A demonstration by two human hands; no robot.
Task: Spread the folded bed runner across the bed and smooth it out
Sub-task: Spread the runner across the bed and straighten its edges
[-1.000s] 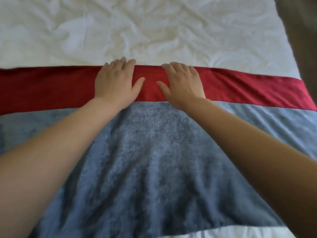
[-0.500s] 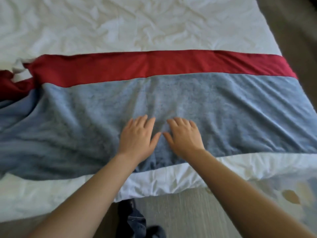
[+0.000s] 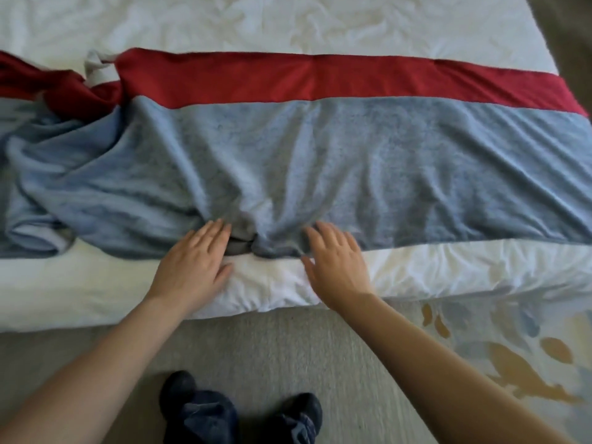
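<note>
The bed runner (image 3: 384,161), grey-blue with a red band along its far side, lies across the white bed (image 3: 288,20). Its right half is fairly flat; its left end is bunched and twisted. At the near hem the cloth is puckered into a small fold between my hands. My left hand (image 3: 195,264) lies flat with straight fingers, fingertips on the hem left of the pucker. My right hand (image 3: 336,261) lies flat too, fingers on the hem right of it. Both palms rest on the white duvet at the bed's near edge.
Grey carpet (image 3: 288,354) runs in front of the bed, with a leaf-patterned patch (image 3: 512,363) at the right. My dark shoes (image 3: 240,408) stand close to the bed's foot. Brown floor shows past the bed's right edge (image 3: 570,27).
Both hands slid from the red band back across the grey cloth to the near hem, drawing it toward me and puckering it. The view pulled back, showing the bunched left end and the floor.
</note>
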